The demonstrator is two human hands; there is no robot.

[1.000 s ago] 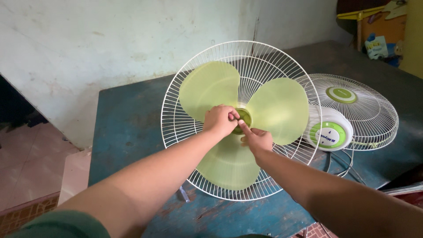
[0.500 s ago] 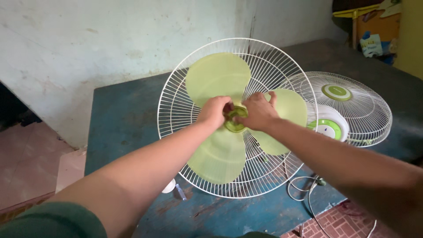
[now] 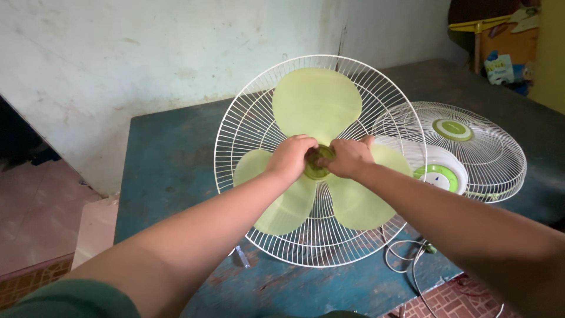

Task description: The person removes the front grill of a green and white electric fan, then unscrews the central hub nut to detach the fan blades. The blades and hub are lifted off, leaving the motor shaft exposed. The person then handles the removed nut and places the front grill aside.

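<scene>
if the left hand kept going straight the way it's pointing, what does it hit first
The left hand points right, toward the fan's centre, so it would first meet the green hub cap it already touches, then the right hand on the far side. Depth is hard to judge here.

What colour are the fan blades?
The fan blades are pale yellow-green, seen best in the head view.

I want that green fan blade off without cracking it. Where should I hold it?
Grip the thick centre hub from the front, where the left hand and right hand sit. The blade lobes are thin and wide, and the rear guard blocks access from behind.
</scene>
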